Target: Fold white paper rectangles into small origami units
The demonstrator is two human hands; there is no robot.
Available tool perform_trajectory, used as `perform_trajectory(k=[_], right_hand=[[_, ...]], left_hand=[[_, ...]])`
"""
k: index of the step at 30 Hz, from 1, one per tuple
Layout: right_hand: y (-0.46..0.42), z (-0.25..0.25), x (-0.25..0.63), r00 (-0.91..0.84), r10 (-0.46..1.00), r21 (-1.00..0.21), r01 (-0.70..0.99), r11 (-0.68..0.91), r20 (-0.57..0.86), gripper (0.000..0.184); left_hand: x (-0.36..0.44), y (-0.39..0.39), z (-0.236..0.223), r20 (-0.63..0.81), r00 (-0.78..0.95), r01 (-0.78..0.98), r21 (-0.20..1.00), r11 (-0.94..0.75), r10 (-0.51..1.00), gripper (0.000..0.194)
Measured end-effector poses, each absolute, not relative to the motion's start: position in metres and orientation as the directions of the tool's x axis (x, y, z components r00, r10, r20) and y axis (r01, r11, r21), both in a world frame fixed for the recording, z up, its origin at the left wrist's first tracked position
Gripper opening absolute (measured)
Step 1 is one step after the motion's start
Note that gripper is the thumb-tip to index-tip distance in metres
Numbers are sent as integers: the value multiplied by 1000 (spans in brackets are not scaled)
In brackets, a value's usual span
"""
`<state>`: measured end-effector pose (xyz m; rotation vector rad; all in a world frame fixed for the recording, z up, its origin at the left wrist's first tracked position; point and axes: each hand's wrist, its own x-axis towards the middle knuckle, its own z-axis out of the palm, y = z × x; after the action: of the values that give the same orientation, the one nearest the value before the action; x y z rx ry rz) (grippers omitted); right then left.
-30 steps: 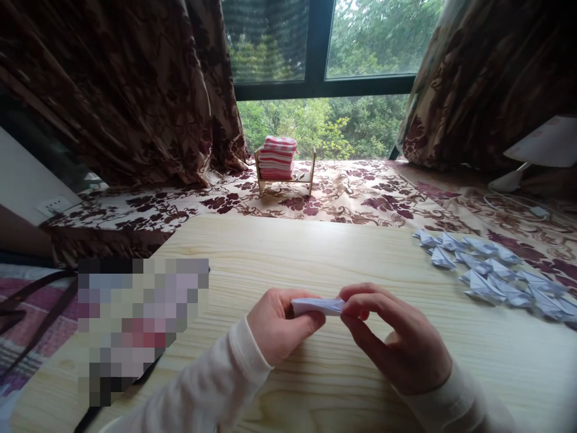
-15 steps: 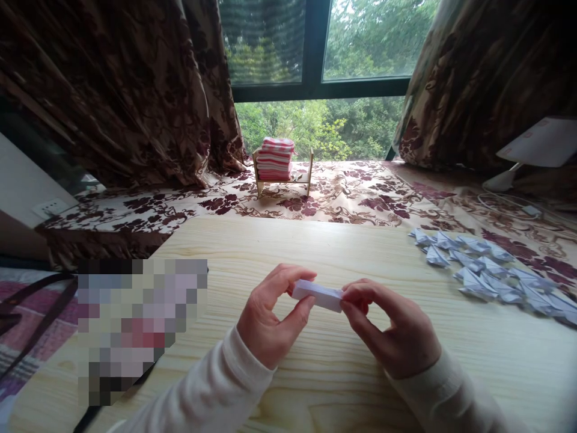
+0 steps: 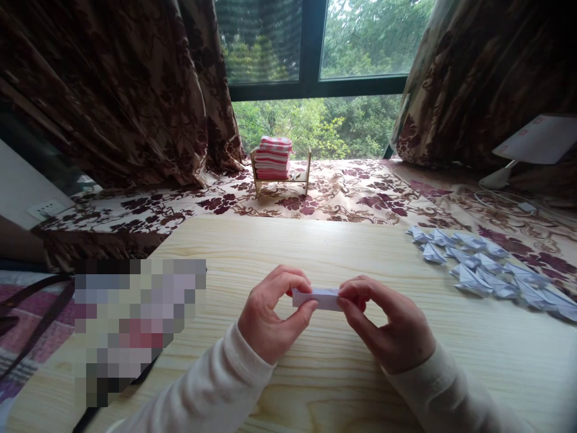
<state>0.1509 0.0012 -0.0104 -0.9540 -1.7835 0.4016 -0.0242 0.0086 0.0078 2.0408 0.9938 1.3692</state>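
Note:
A small folded strip of white paper [image 3: 325, 299] is held level above the wooden table [image 3: 225, 252], between my two hands. My left hand [image 3: 274, 316] pinches its left end with thumb and index finger. At the right end, my right hand [image 3: 390, 322] grips it between thumb and fingertips. The fingers hide both ends of the strip. Several folded white paper pieces [image 3: 478, 264] lie grouped on the right side of the table, apart from my hands.
On the left part of the table a blurred-out object [image 3: 139, 331] with a dark strap rests. Beyond the table, a small wooden rack [image 3: 309, 171] holds folded pink-striped cloths [image 3: 273, 157] on a floral-covered sill. A white lamp [image 3: 536, 141] stands at the right.
The paper strip has turned slightly and now sits more level, its broad face towards me. My hands keep their hold, with the left thumb shifted a little along the strip.

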Motion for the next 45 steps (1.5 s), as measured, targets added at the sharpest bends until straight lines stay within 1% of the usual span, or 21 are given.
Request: perform_trajectory(k=[11,22,28,33,36,38,41,43,45], right_hand=[[2,-11,151,-166,756,-683,339,647,633,13],[1,-11,151,-169,758,-683,344,644,630,14],[-1,-9,151,-177,760,-678,357,642,626,13],[-1,-7,151,-168,764,-672,385,633,624,9],[-1,-7,150,-148,779,-688,391,612,609,8],[-1,-9,150,-127,802,-719,376,584,584,6],[-2,-14,148,-59,869,-823,294,486,491,1],[-1,-17,148,-4,918,-902,188,389,395,13],[-1,-18,147,-2,957,-952,97,290,292,26]], left_hand=[[-24,8,5,505,260,296,770,-565,823,7],[-25,8,5,450,252,290,810,-510,857,7],[-24,7,6,383,251,292,845,-447,889,9],[-23,7,7,354,255,310,852,-423,900,9],[-23,6,7,342,251,314,856,-411,905,9],[-23,6,8,332,246,315,861,-399,910,9],[-23,5,8,317,234,309,872,-379,919,9],[-23,5,8,301,225,297,885,-359,927,9],[-23,5,7,279,214,276,902,-332,936,9]])
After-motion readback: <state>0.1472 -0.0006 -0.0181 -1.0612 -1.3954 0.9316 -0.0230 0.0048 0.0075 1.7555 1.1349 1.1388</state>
